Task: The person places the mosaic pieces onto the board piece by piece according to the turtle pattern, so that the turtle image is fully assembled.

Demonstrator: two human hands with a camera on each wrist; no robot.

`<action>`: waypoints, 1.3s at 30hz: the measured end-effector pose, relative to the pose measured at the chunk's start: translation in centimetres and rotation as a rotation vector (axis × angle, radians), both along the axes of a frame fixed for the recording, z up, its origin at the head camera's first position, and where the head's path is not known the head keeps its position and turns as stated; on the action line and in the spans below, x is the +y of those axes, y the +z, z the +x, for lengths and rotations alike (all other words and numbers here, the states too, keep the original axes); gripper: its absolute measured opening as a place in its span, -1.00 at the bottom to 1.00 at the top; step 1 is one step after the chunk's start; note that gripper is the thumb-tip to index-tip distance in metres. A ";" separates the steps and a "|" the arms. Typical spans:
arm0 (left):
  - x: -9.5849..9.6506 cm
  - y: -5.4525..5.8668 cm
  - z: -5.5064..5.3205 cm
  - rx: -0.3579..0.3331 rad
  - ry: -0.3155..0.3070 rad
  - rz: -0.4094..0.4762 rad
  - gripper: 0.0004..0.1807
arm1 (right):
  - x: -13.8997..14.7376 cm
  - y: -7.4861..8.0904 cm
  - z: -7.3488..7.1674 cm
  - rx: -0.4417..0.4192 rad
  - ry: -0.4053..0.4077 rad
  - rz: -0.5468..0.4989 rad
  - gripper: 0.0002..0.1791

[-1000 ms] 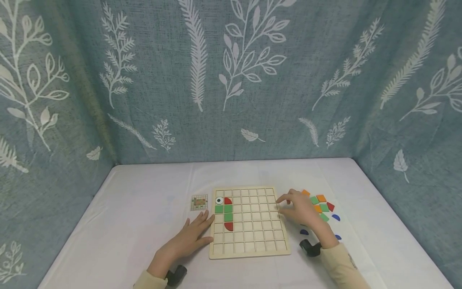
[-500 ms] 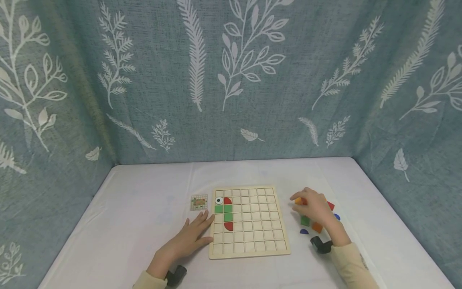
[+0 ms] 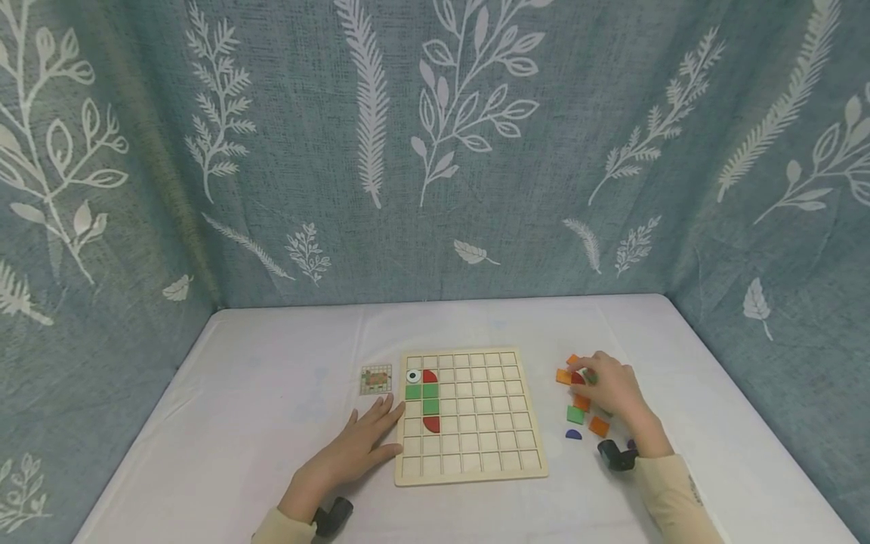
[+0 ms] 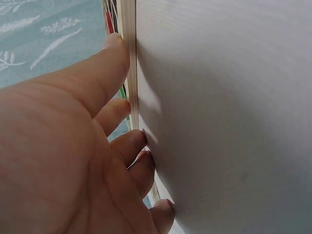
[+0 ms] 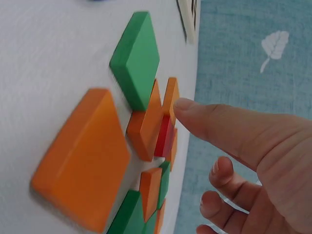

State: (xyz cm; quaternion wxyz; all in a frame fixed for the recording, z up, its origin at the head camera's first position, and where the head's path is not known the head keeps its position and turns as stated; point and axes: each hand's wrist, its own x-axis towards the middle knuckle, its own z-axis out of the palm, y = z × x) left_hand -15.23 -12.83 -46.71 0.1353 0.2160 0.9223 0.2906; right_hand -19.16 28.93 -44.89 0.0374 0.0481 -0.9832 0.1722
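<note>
My left hand rests on the cloth with fingers spread, thumb and fingertips at the left edge of a wooden grid board. On the board's left columns sit a white eye disc, red quarter-round pieces and green squares. Over loose pieces right of the board is my right hand, its thumb extended and its other fingers bent, with no piece between them. In the right wrist view the thumb tip overlaps a lighter orange piece, near a red piece and a green square.
A small pattern card lies left of the board's upper corner. A blue half-round and an orange square lie nearest the front of the pile. Blue-grey leaf-print curtain surrounds the white table.
From beside the board's right edge, my right hand has moved right over the loose pieces, uncovering orange and green squares on the pile's left side. My left hand has stayed in place.
</note>
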 end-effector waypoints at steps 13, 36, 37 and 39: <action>-0.1 0.1 0.0 0.003 -0.004 -0.003 -0.27 | 1.1 -0.8 -0.4 -0.016 -0.039 0.016 -0.67; 0.2 0.3 0.2 -0.002 0.014 -0.017 -0.28 | 0.9 -0.9 -0.4 -0.005 -0.059 0.012 -0.69; 0.2 0.2 0.2 -0.001 0.016 -0.019 -0.28 | 0.9 -0.8 -0.3 0.007 -0.050 0.013 -0.69; 0.2 0.1 0.1 0.001 0.021 -0.020 -0.28 | 0.7 -0.6 -0.3 0.028 -0.026 0.008 -0.71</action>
